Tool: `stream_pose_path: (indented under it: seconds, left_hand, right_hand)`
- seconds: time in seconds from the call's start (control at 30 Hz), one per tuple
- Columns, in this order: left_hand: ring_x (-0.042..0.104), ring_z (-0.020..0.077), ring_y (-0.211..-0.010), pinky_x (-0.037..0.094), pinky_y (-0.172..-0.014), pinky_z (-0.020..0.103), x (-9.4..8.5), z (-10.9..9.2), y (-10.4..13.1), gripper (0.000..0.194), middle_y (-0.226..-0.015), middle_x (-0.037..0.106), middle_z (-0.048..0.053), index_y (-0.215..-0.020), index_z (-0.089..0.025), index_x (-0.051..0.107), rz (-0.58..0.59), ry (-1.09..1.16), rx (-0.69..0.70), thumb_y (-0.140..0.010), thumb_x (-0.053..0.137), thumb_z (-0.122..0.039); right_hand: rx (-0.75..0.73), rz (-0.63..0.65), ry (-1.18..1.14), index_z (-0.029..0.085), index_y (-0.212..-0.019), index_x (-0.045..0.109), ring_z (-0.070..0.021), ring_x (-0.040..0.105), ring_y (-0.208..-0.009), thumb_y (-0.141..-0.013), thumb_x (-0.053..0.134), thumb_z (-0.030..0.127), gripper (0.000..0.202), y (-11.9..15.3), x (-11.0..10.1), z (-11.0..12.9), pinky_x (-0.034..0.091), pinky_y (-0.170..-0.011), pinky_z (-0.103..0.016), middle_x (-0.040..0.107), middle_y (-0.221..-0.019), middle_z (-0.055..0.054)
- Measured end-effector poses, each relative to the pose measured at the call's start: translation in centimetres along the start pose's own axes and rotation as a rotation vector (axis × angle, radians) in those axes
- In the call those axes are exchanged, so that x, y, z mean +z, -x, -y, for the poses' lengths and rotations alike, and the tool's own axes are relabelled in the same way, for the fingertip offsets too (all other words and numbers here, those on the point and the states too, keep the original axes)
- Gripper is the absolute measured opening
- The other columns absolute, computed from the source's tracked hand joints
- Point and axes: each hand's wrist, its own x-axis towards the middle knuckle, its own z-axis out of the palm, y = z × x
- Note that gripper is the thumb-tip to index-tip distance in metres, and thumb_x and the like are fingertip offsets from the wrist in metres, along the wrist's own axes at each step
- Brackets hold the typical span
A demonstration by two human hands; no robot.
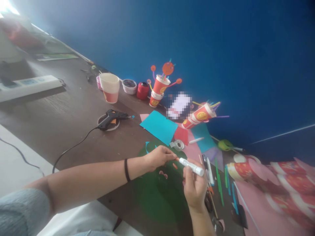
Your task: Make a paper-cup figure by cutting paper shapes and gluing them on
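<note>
Nearest the lens, lower left: grey sleeve (24,213), then bare left forearm (93,183) with a black band (127,170) at the wrist, reaching to just below centre. The left hand (158,158) pinches a small orange piece (177,159). The right hand (196,190), right of it, grips a white tube (192,166). Hands close together, tube's left end at the orange piece.

Risks, as judged: the piece is tiny and mostly under fingertips; a slip of the pinch could drop or bend it. If the tube holds glue or ink, too firm a press could smear the fingers. Loose bits lie just below, an orange oval (175,166) and pink cutouts (165,176) on the green mat (159,200); a low wrist could sweep or stick to them. Black glue gun (112,118), left of centre, trails its cord (73,147) down behind the left forearm; a backward elbow might tug it. Whether it is hot cannot be told.

Appearance: tube slim, white, glossy, slanting down to the right, right end blunt and rounded; marker or glue pen, markings unreadable. Orange piece narrow, saturated, outline hidden by fingers. Both sit just right of centre, above the mat.
</note>
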Motion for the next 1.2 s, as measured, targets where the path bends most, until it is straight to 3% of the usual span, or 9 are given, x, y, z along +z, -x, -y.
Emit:
stream_pose_path:
  seconds: [0.17, 0.3, 0.43, 0.57, 0.77, 0.9, 1.03, 1.2]
  left_hand:
    - [0.034, 0.0052, -0.045, 0.023, -0.041, 0.020, 0.3, -0.5, 0.3, 0.029, -0.050, 0.047, -0.003, -0.074, -0.010, 0.070, -0.083, 0.073, -0.045, -0.068, 0.064, -0.037]
    - [0.034, 0.0042, -0.045, 0.023, -0.041, 0.019, 0.1, -0.5, 0.2, 0.030, -0.052, 0.041, -0.005, -0.077, -0.009, 0.070, -0.089, 0.159, -0.065, -0.069, 0.063, -0.037]
    - [0.035, 0.0044, -0.046, 0.024, -0.042, 0.020, 0.0, -0.3, 0.0, 0.032, -0.055, 0.042, -0.005, -0.076, -0.010, 0.069, -0.058, 0.173, -0.055, -0.067, 0.064, -0.040]
    - [0.036, 0.0054, -0.048, 0.024, -0.043, 0.020, 0.2, -0.4, 0.2, 0.035, -0.055, 0.042, -0.004, -0.075, -0.009, 0.069, -0.080, 0.165, -0.047, -0.065, 0.066, -0.042]
    - [0.036, 0.0054, -0.050, 0.025, -0.044, 0.019, -0.7, -0.8, -0.3, 0.034, -0.060, 0.050, -0.001, -0.082, -0.010, 0.071, -0.157, 0.068, 0.022, -0.071, 0.062, -0.040]
    - [0.034, 0.0055, -0.048, 0.023, -0.044, 0.020, -1.5, -1.2, -0.9, 0.032, -0.055, 0.047, -0.003, -0.080, -0.010, 0.071, -0.218, 0.013, 0.087, -0.073, 0.061, -0.039]
    - [0.034, 0.0058, -0.049, 0.023, -0.043, 0.020, -1.9, -1.2, -1.2, 0.034, -0.056, 0.049, -0.002, -0.082, -0.009, 0.071, -0.184, -0.010, 0.101, -0.073, 0.061, -0.040]
    - [0.040, 0.0062, -0.053, 0.025, -0.042, 0.018, -2.0, -0.9, -1.4, 0.032, -0.069, 0.060, 0.003, -0.081, -0.009, 0.070, -0.148, -0.037, 0.106, -0.073, 0.060, -0.039]
  right_hand:
    - [-0.154, 0.039, 0.151, 0.017, -0.108, 0.054, -0.0201, 0.062, -0.077, -0.090, 0.046, 0.023, 0.021, -0.6, 0.2, 0.3, 0.051, -0.065, -0.033, 0.061, -0.091, -0.009]
    - [-0.138, -0.041, 0.122, 0.016, -0.108, 0.053, -0.0180, 0.063, -0.072, -0.090, 0.046, 0.022, 0.020, -0.4, 0.3, 0.2, 0.052, -0.060, -0.031, 0.061, -0.092, -0.010]
    - [-0.157, -0.029, 0.068, 0.017, -0.112, 0.051, -0.0153, 0.060, -0.063, -0.090, 0.046, 0.020, 0.023, 0.1, 0.4, 0.1, 0.052, -0.059, -0.031, 0.059, -0.083, -0.006]
    - [-0.199, 0.014, 0.169, 0.018, -0.110, 0.054, -0.0199, 0.063, -0.078, -0.089, 0.047, 0.020, 0.023, -0.2, 0.5, 0.0, 0.053, -0.066, -0.034, 0.061, -0.094, -0.010]
    - [-0.073, -0.153, 0.224, 0.016, -0.109, 0.058, -0.0225, 0.062, -0.083, -0.083, 0.058, 0.029, 0.028, -1.1, -0.4, -0.7, 0.051, -0.072, -0.037, 0.064, -0.094, -0.010]
    - [-0.061, -0.012, 0.341, 0.016, -0.108, 0.059, -0.0246, 0.061, -0.090, -0.079, 0.063, 0.041, 0.038, -1.7, -0.8, -1.8, 0.048, -0.078, -0.038, 0.065, -0.096, -0.010]
    - [-0.133, 0.176, 0.552, 0.019, -0.092, 0.068, -0.0244, 0.058, -0.087, -0.088, 0.049, 0.039, 0.028, -2.0, -1.0, -2.9, 0.044, -0.080, -0.040, 0.064, -0.087, -0.009]
    - [-0.205, 0.064, 0.654, 0.020, -0.086, 0.067, -0.0260, 0.054, -0.087, -0.080, 0.060, 0.040, 0.021, -1.3, -0.7, -1.6, 0.042, -0.078, -0.041, 0.059, -0.089, -0.009]
